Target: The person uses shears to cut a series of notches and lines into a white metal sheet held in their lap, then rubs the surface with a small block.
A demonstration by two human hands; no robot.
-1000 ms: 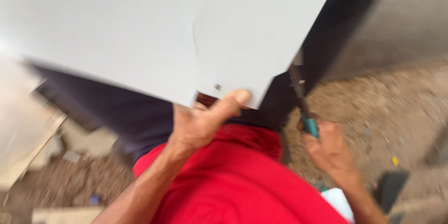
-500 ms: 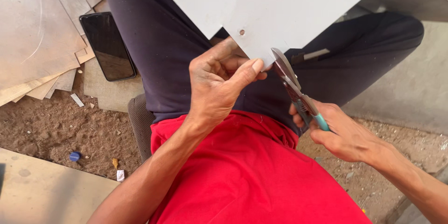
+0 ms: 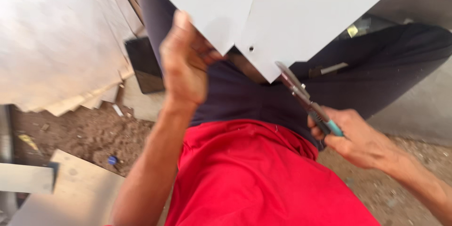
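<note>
Two bare hands work on one large grey sheet (image 3: 301,14) held over the seated person's lap. Left hand (image 3: 186,63) grips the sheet's lower edge near the cut, fingers curled behind the sheet and thumb side facing the camera; grip pressed onto the sheet. Right hand (image 3: 353,136) is wrapped tight round the teal handles of a pair of snips (image 3: 306,99). Snip blades meet the pointed lower corner of the sheet, just beside a small round hole (image 3: 251,47); whether the blades are parted or shut cannot be told. A slit runs up the sheet from its lower edge, between the left hand and the hole.

Person wears a red shirt (image 3: 254,179) and dark trousers (image 3: 376,71). Sheet covers most of the upper view. Pale flat boards (image 3: 56,42) lie stacked at the left, with a dark rectangular slab (image 3: 143,63) just beside them. Ground (image 3: 84,134) below is bare earth with small scraps, one of them a blue cap (image 3: 112,160).
</note>
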